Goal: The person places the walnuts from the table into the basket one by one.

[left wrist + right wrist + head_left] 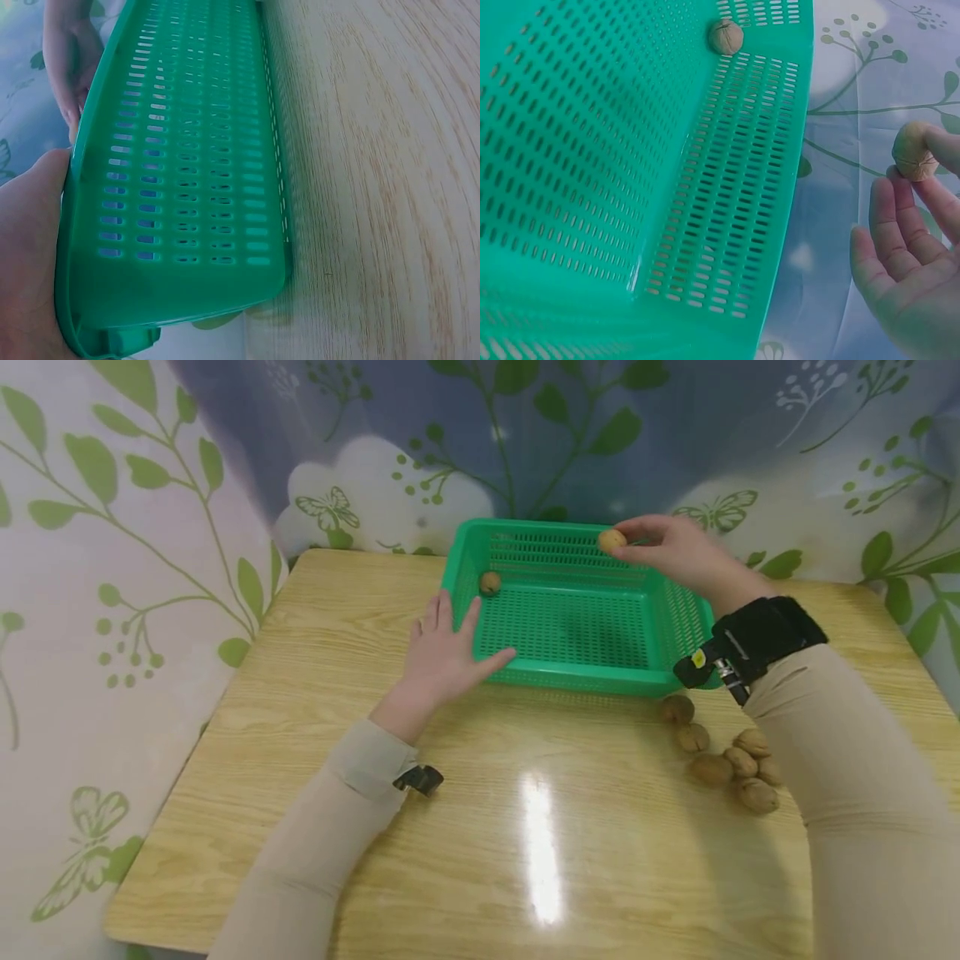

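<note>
A green plastic basket (585, 677) with slotted walls stands on the wooden table. My right hand (671, 547) is raised over its far right side and pinches a walnut (612, 541) between thumb and fingertips; the right wrist view shows the same walnut (915, 152) at the fingertips. Another walnut (490, 582) lies inside the basket in the far left corner. My left hand (442, 652) rests with spread, straight fingers on the basket's near left corner, its thumb along the rim. In the left wrist view, part of the left hand (30, 255) lies against the rim.
Several walnuts (741, 762) lie in a loose group on the table, right of the basket's near corner and beside the right sleeve (862, 777). Behind the basket hangs a leaf-patterned cloth (360, 468). The wooden table (465, 843) extends toward me.
</note>
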`<state>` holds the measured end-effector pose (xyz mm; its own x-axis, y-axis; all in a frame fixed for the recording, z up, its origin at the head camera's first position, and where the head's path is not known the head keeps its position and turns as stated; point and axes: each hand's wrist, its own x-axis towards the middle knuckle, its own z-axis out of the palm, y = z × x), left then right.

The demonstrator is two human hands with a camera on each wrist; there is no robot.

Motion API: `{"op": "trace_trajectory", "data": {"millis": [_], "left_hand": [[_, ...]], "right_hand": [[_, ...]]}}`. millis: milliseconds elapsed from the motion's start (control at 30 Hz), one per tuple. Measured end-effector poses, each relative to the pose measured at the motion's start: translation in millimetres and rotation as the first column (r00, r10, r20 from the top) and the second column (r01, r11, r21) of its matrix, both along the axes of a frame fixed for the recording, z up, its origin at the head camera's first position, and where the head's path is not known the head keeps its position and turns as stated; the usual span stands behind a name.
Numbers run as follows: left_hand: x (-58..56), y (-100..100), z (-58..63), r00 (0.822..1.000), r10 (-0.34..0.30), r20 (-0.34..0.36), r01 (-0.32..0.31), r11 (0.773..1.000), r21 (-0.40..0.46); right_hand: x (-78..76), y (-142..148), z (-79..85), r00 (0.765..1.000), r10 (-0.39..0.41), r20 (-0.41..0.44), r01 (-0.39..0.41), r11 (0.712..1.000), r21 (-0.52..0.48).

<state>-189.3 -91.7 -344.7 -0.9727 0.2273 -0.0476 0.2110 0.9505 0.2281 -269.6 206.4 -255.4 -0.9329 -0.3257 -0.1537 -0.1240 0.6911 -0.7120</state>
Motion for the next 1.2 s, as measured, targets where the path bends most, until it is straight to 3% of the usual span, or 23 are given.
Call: {"op": "trace_trajectory", "data": {"millis": [367,600,900,1200], "left_hand": [[-2.8,2.0,-2.1,1.000,-0.005,-0.007,0.005,1.000,-0.006],[-3.3,-0.2,-4.0,1.000,0.008,-0.015,-0.008,1.000,-0.001],[-0.6,0.5,-3.2,1.000,-0.002,-0.031,0.002,1.000,-0.001],[1.7,0.8,-0.8,0.999,-0.003,-0.046,0.002,1.000,-0.016]], "right_hand": [[-38.7,-20.0,-17.4,0.999,0.031,-0.016,-0.031,0.999,-0.023],[-59.9,-39.1,-41.9,0.996,0.045,0.081,-0.044,0.999,-0.015],[-73.0,-63.3,-73.6,0.988,0.112,0.102,-0.116,0.992,0.039],[-80.6,-82.3,-91.1,0.982,0.138,0.132,-0.148,0.986,0.070]]}}
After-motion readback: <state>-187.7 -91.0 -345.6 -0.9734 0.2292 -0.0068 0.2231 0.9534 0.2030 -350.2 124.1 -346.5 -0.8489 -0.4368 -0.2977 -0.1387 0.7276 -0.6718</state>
